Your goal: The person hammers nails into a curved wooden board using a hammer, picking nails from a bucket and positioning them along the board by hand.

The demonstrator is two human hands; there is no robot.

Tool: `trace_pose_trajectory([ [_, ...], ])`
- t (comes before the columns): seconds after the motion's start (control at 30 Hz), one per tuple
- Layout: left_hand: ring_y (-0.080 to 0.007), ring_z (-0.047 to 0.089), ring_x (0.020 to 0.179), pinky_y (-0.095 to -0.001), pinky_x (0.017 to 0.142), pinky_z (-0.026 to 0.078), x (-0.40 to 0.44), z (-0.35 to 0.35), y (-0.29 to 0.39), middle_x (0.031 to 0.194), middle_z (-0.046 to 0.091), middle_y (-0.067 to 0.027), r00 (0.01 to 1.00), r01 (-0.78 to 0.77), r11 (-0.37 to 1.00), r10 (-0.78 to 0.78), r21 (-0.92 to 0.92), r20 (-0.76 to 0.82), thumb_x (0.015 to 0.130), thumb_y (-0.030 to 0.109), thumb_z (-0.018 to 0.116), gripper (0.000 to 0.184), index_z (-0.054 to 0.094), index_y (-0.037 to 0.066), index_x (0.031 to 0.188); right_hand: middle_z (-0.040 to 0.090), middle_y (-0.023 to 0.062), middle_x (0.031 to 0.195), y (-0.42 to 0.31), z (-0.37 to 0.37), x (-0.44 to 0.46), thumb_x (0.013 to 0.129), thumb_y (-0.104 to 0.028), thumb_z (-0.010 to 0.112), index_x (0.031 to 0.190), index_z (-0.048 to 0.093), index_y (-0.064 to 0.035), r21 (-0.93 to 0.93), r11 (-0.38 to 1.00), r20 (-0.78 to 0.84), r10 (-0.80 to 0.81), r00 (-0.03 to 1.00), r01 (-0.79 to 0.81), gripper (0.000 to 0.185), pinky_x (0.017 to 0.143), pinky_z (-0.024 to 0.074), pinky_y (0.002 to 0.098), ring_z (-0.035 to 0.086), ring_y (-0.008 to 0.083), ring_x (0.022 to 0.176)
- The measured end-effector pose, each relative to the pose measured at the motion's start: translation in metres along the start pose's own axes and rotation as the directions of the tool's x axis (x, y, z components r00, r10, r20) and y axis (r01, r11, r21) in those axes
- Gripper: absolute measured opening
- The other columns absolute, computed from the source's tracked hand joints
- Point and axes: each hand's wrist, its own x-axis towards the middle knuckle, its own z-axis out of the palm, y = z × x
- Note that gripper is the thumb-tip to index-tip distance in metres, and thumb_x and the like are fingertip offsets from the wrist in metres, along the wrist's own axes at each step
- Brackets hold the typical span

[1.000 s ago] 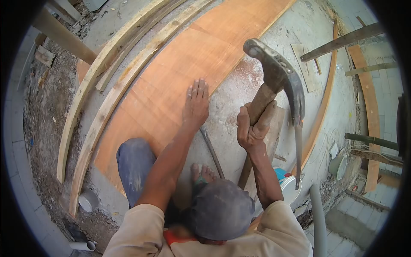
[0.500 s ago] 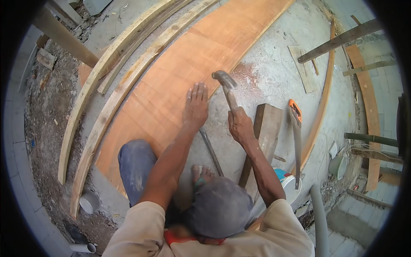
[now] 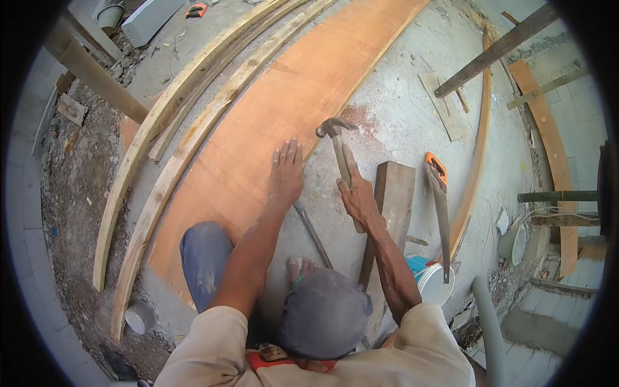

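The grey, dusty concrete floor (image 3: 412, 122) carried a long, orange-brown plywood board (image 3: 271, 116) with a curved edge, which lay diagonally before the person. The fingers of the left hand (image 3: 285, 175) were extended and close together, palm down on the board near its straight edge. The fingers of the right hand (image 3: 358, 198) were wrapped around the wooden handle of a claw hammer (image 3: 340, 151), one of them reaching up along it. The hammer's metal head was over the board's straight edge, ahead of the left hand; whether it touched the wood was hard to tell from above.

A thin, dark rod (image 3: 314, 236) lay between the forearms. Beside the right forearm lay a thick, grey-brown wooden beam (image 3: 394, 197), and farther right a handsaw with an orange-and-black handle (image 3: 436, 170), its blade reaching toward a white-and-blue bucket (image 3: 436, 284). A knee in blue cloth (image 3: 207, 251) was by the board's near end. Two long, pale wooden strips (image 3: 143, 226) ran left of the board.
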Motion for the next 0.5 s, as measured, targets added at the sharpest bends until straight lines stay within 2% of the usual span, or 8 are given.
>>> trace_pose_trajectory([
  [0.03,-0.0348,0.031,0.164,-0.0549,0.134,0.024,-0.022,0.000,0.001,0.175,0.035,-0.0175,1.000,-0.009,1.000,0.009,-0.002,0.029,0.110,0.021,0.056,0.060,0.042,0.000,0.164,0.070,0.0262,0.081,-0.001,0.006,-0.024,0.105,-0.012,0.058,0.177,0.016,-0.0303,0.011,1.000,0.004,0.028,1.000,-0.028,0.085,0.067,0.0584,0.0533,0.071,0.0420,0.069],
  [0.13,-0.0323,0.027,0.166,-0.0527,0.136,0.020,0.002,-0.011,-0.004,0.177,0.034,-0.0168,0.999,0.010,0.992,-0.004,-0.129,0.052,0.104,0.020,0.062,0.068,0.041,0.000,0.165,0.060,0.0078,0.080,0.001,0.011,-0.030,0.105,-0.012,0.059,0.179,0.010,-0.0230,0.587,0.761,0.094,0.274,0.957,-0.275,0.089,0.040,0.0459,0.0328,0.056,0.0147,0.048],
  [0.27,-0.0353,0.028,0.165,-0.0488,0.136,0.022,-0.009,-0.033,-0.030,0.176,0.035,-0.0204,0.981,0.005,0.947,0.058,-0.320,0.186,0.098,0.020,0.068,0.075,0.042,-0.002,0.165,0.066,0.0136,0.090,0.060,0.055,-0.062,0.105,-0.014,0.061,0.177,0.014,-0.0149,0.685,0.583,0.199,0.427,0.882,-0.437,0.086,0.058,0.0577,0.0386,0.069,0.0225,0.066],
  [0.3,-0.0363,0.029,0.165,-0.0468,0.135,0.023,-0.015,-0.038,-0.040,0.176,0.035,-0.0213,0.972,-0.002,0.913,0.098,-0.407,0.215,0.096,0.020,0.070,0.077,0.042,-0.002,0.165,0.069,0.0174,0.100,0.104,0.082,-0.074,0.105,-0.016,0.062,0.175,0.022,-0.0118,0.425,0.849,0.004,0.345,0.939,-0.314,0.081,0.072,0.0589,0.0411,0.071,0.0274,0.082],
  [0.33,-0.0363,0.029,0.165,-0.0468,0.135,0.023,-0.021,-0.051,-0.047,0.176,0.035,-0.0213,0.967,-0.005,0.914,0.107,-0.405,0.230,0.096,0.020,0.070,0.077,0.042,-0.002,0.165,0.070,0.0193,0.105,0.108,0.085,-0.088,0.105,-0.017,0.063,0.174,0.025,-0.0102,0.264,0.930,-0.072,0.283,0.956,-0.255,0.079,0.080,0.0595,0.0423,0.072,0.0299,0.090],
  [0.37,-0.0367,0.032,0.163,-0.0450,0.134,0.026,-0.027,-0.076,-0.050,0.174,0.038,-0.0228,0.939,0.069,0.887,0.097,-0.457,0.330,0.096,0.021,0.071,0.076,0.045,-0.003,0.163,0.071,0.0212,0.110,0.113,0.088,-0.101,0.105,-0.018,0.064,0.173,0.029,-0.0087,0.087,0.974,-0.147,0.218,0.965,-0.207,0.076,0.087,0.0601,0.0436,0.074,0.0324,0.098],
  [0.43,-0.0367,0.042,0.158,-0.0424,0.131,0.032,-0.038,-0.108,-0.063,0.168,0.047,-0.0247,0.879,0.210,0.827,0.074,-0.522,0.470,0.096,0.022,0.072,0.071,0.052,-0.004,0.159,0.068,0.0243,0.130,0.069,0.041,-0.145,0.104,-0.021,0.068,0.163,0.045,-0.0044,-0.158,0.947,0.105,0.297,0.949,-0.279,0.066,0.107,0.0518,0.0448,0.067,0.0384,0.123],
  [0.5,-0.0331,0.060,0.145,-0.0400,0.122,0.046,-0.050,-0.124,-0.081,0.154,0.063,-0.0240,0.852,0.359,0.729,-0.002,-0.582,0.523,0.100,0.021,0.071,0.058,0.062,-0.006,0.150,0.072,0.0225,0.123,0.068,0.021,-0.185,0.102,-0.020,0.071,0.152,0.058,-0.0038,-0.190,0.944,0.004,0.276,0.961,-0.270,0.054,0.100,0.0553,0.0446,0.070,0.0388,0.113],
])
